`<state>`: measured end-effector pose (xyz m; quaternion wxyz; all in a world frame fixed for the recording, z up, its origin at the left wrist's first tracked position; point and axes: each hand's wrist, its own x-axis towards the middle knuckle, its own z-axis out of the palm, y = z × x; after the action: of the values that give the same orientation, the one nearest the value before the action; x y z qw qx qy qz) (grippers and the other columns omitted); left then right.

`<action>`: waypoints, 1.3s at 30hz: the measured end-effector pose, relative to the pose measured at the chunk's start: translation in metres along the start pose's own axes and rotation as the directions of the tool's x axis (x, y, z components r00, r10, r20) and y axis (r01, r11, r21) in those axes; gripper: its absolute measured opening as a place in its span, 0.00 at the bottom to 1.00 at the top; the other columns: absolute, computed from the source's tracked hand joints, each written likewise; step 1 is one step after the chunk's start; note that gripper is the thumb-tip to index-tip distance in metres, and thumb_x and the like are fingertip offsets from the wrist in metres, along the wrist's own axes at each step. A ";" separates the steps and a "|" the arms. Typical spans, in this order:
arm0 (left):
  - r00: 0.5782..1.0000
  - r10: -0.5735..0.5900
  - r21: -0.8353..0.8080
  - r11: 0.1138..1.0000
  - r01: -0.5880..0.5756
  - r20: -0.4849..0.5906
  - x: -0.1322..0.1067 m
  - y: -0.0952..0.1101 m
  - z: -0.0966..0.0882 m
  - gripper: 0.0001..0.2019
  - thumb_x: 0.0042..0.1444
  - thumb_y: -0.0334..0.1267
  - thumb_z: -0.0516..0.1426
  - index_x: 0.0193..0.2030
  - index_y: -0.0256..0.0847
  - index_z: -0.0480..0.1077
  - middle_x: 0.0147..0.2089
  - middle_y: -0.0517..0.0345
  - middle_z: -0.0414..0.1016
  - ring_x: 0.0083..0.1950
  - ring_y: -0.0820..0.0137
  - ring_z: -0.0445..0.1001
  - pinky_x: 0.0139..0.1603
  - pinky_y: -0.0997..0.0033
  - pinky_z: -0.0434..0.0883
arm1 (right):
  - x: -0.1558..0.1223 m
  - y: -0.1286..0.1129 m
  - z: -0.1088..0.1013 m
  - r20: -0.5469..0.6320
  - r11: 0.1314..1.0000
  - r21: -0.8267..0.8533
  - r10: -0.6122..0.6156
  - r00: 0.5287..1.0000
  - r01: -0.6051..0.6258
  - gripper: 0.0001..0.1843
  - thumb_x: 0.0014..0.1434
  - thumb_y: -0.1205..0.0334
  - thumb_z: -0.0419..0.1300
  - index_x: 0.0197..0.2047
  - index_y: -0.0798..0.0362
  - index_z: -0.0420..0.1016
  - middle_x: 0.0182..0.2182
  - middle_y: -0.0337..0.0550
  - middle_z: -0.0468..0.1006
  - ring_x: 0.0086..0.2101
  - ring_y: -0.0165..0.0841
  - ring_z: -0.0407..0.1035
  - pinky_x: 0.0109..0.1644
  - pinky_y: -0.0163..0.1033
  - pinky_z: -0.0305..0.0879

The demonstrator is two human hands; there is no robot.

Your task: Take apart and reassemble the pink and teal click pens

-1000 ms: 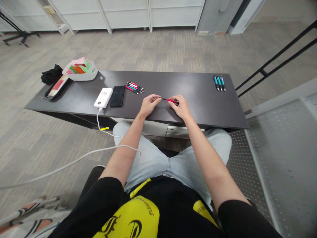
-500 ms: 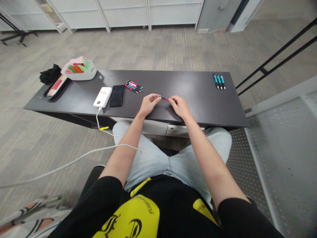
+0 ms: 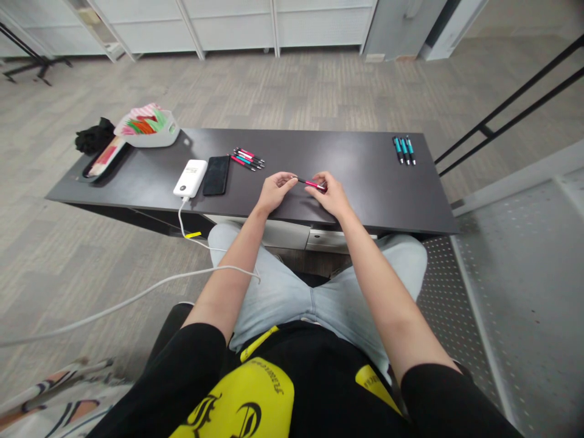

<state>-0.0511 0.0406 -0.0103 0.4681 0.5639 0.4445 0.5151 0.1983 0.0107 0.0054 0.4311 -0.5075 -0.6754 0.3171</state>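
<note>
A pen [image 3: 311, 183] with a black grip and a pink-red barrel lies level between my hands, just above the desk's near side. My left hand [image 3: 274, 193] pinches its black tip end between thumb and fingers. Around the pink end curl the thumb and fingers of my right hand [image 3: 333, 196], with more of the barrel showing between them. Left of my hands, several pens [image 3: 247, 159] in pink, blue and white lie side by side. Three blue pens [image 3: 404, 150] with black ends are lined up at the desk's far right.
The dark desk [image 3: 365, 194] bears a black phone [image 3: 216, 176], a white power bank [image 3: 190, 178] with a cable [image 3: 181, 219], a white basket [image 3: 155, 139] of colourful items, a black tray [image 3: 98, 173] and a black cloth [image 3: 95, 137]. A black metal frame [image 3: 486, 129] stands right.
My right hand's fingers have loosened and shifted along the pen, uncovering more of its pink barrel. My left hand keeps its pinch in nearly the same place.
</note>
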 end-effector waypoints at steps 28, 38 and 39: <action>0.996 -0.070 -0.064 0.996 0.067 -0.050 0.000 0.012 0.005 0.16 0.57 0.46 0.87 0.42 0.47 0.88 0.46 0.51 0.95 0.52 0.55 0.93 0.66 0.52 0.91 | -0.001 -0.003 0.000 0.018 0.999 -0.013 0.039 0.999 -0.039 0.13 0.72 0.48 0.80 0.46 0.42 0.83 0.45 0.45 0.91 0.47 0.49 0.81 0.62 0.54 0.82; 0.998 -0.052 -0.039 0.998 0.051 -0.034 0.001 0.007 0.004 0.15 0.61 0.45 0.85 0.43 0.47 0.87 0.47 0.50 0.94 0.53 0.55 0.93 0.68 0.50 0.91 | 0.000 0.007 0.002 0.039 0.999 -0.038 -0.019 0.999 0.020 0.16 0.76 0.40 0.76 0.48 0.41 0.83 0.46 0.47 0.91 0.47 0.51 0.81 0.63 0.57 0.82; 0.999 -0.042 -0.031 0.999 0.041 -0.027 0.001 0.005 0.003 0.16 0.62 0.47 0.86 0.43 0.47 0.87 0.47 0.50 0.94 0.53 0.55 0.93 0.68 0.50 0.91 | 0.000 0.008 0.002 0.054 0.998 -0.051 -0.022 0.998 0.025 0.16 0.78 0.39 0.73 0.46 0.41 0.83 0.45 0.47 0.91 0.46 0.51 0.80 0.64 0.57 0.82</action>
<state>-0.0479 0.0403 -0.0054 0.4810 0.5402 0.4546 0.5197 0.1995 0.0126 -0.0022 0.4034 -0.5019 -0.7005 0.3077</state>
